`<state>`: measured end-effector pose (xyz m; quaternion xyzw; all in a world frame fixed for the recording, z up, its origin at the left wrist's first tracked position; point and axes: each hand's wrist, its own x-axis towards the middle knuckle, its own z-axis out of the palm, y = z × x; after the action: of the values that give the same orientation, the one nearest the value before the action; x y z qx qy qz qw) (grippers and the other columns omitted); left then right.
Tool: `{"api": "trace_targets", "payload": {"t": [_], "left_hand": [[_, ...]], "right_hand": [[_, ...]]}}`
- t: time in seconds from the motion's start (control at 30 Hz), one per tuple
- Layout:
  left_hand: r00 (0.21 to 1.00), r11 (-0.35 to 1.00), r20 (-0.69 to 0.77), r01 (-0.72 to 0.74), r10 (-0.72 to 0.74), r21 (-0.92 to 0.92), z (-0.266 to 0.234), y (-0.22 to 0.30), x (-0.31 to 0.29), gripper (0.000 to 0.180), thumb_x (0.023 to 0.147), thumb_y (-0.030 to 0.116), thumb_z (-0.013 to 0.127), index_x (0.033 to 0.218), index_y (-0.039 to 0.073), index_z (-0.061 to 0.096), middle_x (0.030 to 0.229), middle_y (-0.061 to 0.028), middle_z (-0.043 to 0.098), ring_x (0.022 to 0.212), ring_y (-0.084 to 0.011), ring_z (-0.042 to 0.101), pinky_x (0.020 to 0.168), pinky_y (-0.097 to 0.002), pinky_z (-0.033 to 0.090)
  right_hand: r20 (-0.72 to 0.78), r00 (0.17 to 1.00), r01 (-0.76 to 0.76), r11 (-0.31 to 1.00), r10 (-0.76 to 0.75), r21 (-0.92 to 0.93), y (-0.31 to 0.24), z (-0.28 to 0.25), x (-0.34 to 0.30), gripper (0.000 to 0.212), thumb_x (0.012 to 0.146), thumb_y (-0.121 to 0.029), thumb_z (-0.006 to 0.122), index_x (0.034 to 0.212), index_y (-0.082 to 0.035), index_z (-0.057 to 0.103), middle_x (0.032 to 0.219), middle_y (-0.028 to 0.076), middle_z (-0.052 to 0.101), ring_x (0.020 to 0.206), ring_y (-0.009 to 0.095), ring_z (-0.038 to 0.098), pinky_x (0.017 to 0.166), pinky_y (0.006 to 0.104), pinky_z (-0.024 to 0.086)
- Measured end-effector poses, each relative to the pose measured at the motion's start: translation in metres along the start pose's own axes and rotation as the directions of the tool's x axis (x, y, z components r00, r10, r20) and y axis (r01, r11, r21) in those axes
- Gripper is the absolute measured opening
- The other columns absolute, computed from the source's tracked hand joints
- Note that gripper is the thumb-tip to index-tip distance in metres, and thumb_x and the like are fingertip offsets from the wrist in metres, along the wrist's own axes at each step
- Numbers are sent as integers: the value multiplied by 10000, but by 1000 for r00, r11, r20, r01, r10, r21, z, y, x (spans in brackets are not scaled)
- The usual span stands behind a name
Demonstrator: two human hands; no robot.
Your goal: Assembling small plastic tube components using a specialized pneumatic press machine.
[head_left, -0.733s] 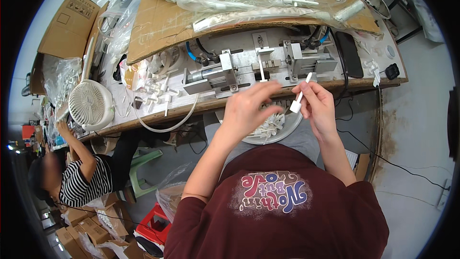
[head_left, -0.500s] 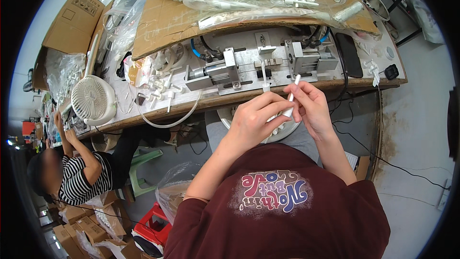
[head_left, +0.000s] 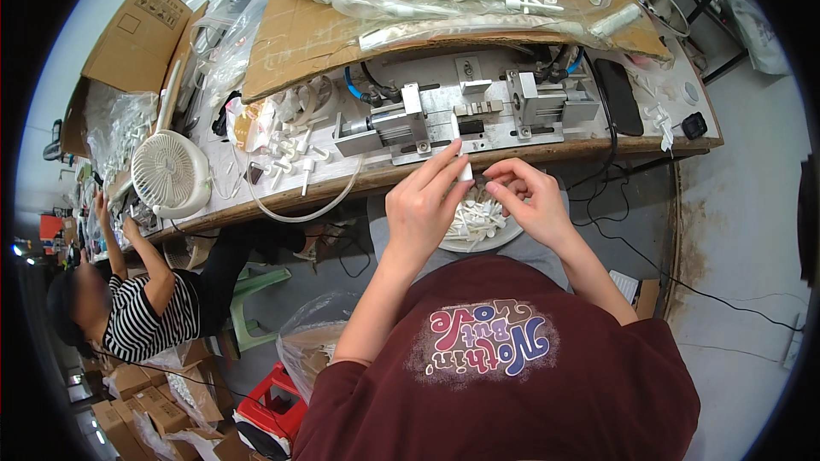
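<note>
Left grip [head_left: 421,207] around a white stemmed piece [head_left: 465,172], right grip [head_left: 533,207] of unclear hold.

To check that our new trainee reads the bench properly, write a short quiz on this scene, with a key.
1. True or false: loose white parts lie in a round container in front of the maroon shirt.

2. Multiple choice: what does the left hand hold?
A) a pair of scissors
B) a white stick-shaped part
C) a roll of tape

3. Fill the gap: seen from the person's seat, the flat dark slab lies to the ____ of the metal fixture.

Key: 1. True. 2. B. 3. right.
</note>
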<state>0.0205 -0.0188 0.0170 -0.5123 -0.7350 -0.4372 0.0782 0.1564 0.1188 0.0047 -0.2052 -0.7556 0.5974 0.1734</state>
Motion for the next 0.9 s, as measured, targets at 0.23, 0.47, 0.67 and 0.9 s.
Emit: {"api": "trace_targets", "payload": {"t": [0.23,0.47,0.67,0.9], "left_hand": [[991,965,111,-106,81,241,40,-22,22,285,747,142,768,1023,85,726,1156,-22,700,666,-218,676,617,-309,533],[984,954,176,-67,16,291,47,-23,37,253,730,137,761,979,93,734,1175,-37,693,609,-245,660,595,-318,531],[977,966,208,-16,-39,257,45,-22,39,254,716,124,758,968,96,740,1166,-42,696,645,-258,684,622,-331,552],[981,968,195,-62,14,241,46,-28,38,215,734,131,739,940,69,721,1200,-59,680,592,-249,671,570,-325,543]], "right_hand": [[-44,992,-118,991,121,67,13,-13,-5,134,896,-78,666,1009,-6,665,819,32,667,588,29,559,526,194,449],[-37,996,-76,997,76,7,15,-13,4,120,881,-66,676,988,-10,679,821,24,671,600,29,555,542,187,437],[-48,998,33,998,-30,58,-8,-25,29,101,876,-60,681,963,-8,686,796,11,672,610,28,544,548,193,431],[-207,873,347,860,-442,-373,-64,-52,115,110,812,-92,710,902,-37,680,828,32,659,614,110,580,571,257,463]]}}
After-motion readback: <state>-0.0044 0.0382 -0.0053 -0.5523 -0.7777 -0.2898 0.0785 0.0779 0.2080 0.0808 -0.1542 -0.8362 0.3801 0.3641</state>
